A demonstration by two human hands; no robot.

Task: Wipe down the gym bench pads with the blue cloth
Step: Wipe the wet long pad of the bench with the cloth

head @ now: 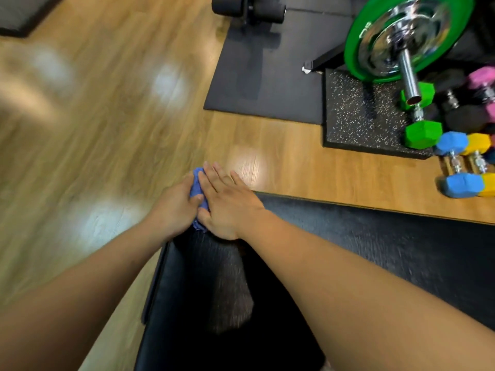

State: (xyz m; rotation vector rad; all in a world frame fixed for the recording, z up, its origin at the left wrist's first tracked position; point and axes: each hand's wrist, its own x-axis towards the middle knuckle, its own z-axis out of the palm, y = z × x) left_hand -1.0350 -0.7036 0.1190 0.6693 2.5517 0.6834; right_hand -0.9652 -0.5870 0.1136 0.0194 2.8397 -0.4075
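Observation:
A black padded gym bench [375, 236] fills the lower right of the head view, its far corner near the centre. The blue cloth [197, 184] is bunched at that corner, mostly covered by my hands. My left hand [175, 207] curls around the cloth's left side, thumb pressing on it. My right hand [227, 202] lies flat over the cloth with fingers spread, palm on the pad's end. Only a strip of cloth shows between the two hands.
Wooden floor [93, 129] stretches left and ahead. Black rubber mats [262, 84] lie beyond the bench. A barbell with a green plate [353, 49] rests at the upper right, with several coloured dumbbells [460, 167] beside it. Foam leg rollers [249, 9] sit at the top.

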